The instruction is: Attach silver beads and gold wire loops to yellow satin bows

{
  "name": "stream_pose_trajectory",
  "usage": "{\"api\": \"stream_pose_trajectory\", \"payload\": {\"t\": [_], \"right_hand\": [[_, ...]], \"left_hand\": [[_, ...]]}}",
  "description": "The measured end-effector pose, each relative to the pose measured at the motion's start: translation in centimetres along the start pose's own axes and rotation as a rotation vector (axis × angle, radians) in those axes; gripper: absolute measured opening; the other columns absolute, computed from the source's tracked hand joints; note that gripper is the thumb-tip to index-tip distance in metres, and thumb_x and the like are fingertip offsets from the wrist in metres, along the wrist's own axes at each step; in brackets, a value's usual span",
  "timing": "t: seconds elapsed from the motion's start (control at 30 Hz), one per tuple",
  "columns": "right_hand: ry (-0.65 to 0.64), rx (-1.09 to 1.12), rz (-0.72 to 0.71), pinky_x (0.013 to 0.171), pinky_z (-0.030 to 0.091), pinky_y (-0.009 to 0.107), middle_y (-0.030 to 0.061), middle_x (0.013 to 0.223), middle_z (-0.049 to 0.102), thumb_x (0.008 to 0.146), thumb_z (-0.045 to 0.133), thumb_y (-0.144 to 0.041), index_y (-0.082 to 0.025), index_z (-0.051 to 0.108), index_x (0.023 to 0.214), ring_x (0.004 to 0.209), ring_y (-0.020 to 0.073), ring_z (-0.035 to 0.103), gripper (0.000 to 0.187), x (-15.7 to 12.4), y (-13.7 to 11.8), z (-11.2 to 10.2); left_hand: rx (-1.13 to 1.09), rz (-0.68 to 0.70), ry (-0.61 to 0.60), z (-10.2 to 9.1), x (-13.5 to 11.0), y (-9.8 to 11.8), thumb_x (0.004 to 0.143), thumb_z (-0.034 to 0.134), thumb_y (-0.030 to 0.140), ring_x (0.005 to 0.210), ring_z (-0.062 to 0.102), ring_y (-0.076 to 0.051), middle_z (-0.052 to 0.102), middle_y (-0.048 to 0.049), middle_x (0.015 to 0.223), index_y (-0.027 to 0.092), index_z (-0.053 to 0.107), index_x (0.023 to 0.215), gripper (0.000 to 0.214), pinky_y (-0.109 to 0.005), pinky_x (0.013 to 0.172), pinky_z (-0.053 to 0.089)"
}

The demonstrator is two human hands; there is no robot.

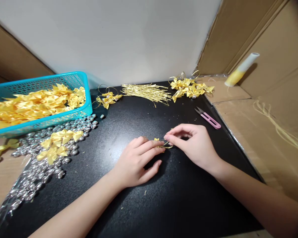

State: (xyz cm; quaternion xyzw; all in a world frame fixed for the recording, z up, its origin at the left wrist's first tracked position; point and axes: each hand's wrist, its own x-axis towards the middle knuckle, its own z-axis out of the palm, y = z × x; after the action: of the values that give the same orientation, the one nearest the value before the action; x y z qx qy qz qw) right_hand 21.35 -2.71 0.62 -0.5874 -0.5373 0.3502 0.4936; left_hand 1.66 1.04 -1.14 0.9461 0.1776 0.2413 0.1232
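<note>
Low over the black tabletop point(149, 198), my left hand point(136, 162) has its fingers closed, pinching a small yellow ribbon bow point(157, 140). My right hand point(193, 143) meets it from the right, thumb and forefinger pinched on a thin gold cord point(168, 145) looped at the bow. Most of the bow is hidden under my fingertips. A bundle of cut gold cords point(146, 91) lies at the back centre.
At the left stands a turquoise basket point(88, 99) full of yellow bows, with silver beads point(37, 168) and loose bows point(57, 143) spread before it. Finished bows point(190, 87) pile at the back right. Pink thread snips point(210, 119) lie near the cardboard wall point(263, 132). A yellow-white tube point(240, 70) leans there.
</note>
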Motion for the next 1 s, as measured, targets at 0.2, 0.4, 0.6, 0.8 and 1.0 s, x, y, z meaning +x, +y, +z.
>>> {"api": "stream_pose_trajectory", "payload": {"t": [0.2, 0.4, 0.6, 0.8, 1.0], "right_hand": [[-0.001, 0.007, 0.004, 0.060, 0.055, 0.028, 0.0036, 0.070, 0.076, 0.073, 0.073, -0.023, -0.018, 0.073, 0.071, 0.064, 0.0173, 0.070, 0.006, 0.10, 0.18, -0.02], [-0.001, 0.030, 0.010, 0.059, 0.053, 0.026, 0.0025, 0.068, 0.075, 0.073, 0.073, -0.021, -0.018, 0.073, 0.070, 0.062, 0.0159, 0.069, 0.004, 0.08, 0.17, 0.09], [0.017, 0.033, 0.010, 0.059, 0.053, 0.028, 0.0030, 0.068, 0.075, 0.073, 0.074, -0.023, -0.018, 0.074, 0.070, 0.061, 0.0165, 0.069, 0.005, 0.06, 0.21, 0.06], [0.032, 0.043, 0.000, 0.065, 0.056, 0.029, 0.0036, 0.071, 0.076, 0.072, 0.076, -0.024, -0.019, 0.074, 0.070, 0.066, 0.0177, 0.070, 0.006, 0.07, 0.17, -0.09], [0.032, 0.039, 0.004, 0.065, 0.056, 0.030, 0.0038, 0.071, 0.076, 0.072, 0.075, -0.025, -0.018, 0.074, 0.070, 0.065, 0.0181, 0.071, 0.007, 0.06, 0.17, -0.14]], "left_hand": [[0.026, 0.024, -0.014, 0.21, -0.19, -0.11, 0.084, 0.061, 0.020, 0.081, 0.059, -0.020, 0.070, -0.0073, 0.119, 0.019, 0.064, 0.116, 0.033, -0.034, 0.070, 0.048], [0.034, 0.019, 0.022, 0.40, -0.05, -0.03, 0.083, 0.062, 0.021, 0.078, 0.059, -0.019, 0.071, -0.0084, 0.117, 0.015, 0.064, 0.118, 0.036, -0.034, 0.068, 0.049], [0.013, 0.001, 0.033, 0.30, 0.13, -0.21, 0.084, 0.061, 0.022, 0.076, 0.063, -0.019, 0.074, -0.0087, 0.111, 0.015, 0.066, 0.112, 0.029, -0.034, 0.067, 0.050], [-0.010, -0.016, 0.020, 0.33, -0.05, -0.53, 0.084, 0.061, 0.023, 0.080, 0.065, -0.020, 0.073, -0.0098, 0.111, 0.014, 0.066, 0.112, 0.030, -0.035, 0.068, 0.050], [-0.025, -0.049, -0.010, 0.39, -0.14, -0.70, 0.084, 0.059, 0.024, 0.084, 0.065, -0.021, 0.072, -0.0106, 0.113, 0.016, 0.065, 0.115, 0.032, -0.036, 0.072, 0.051]]}}
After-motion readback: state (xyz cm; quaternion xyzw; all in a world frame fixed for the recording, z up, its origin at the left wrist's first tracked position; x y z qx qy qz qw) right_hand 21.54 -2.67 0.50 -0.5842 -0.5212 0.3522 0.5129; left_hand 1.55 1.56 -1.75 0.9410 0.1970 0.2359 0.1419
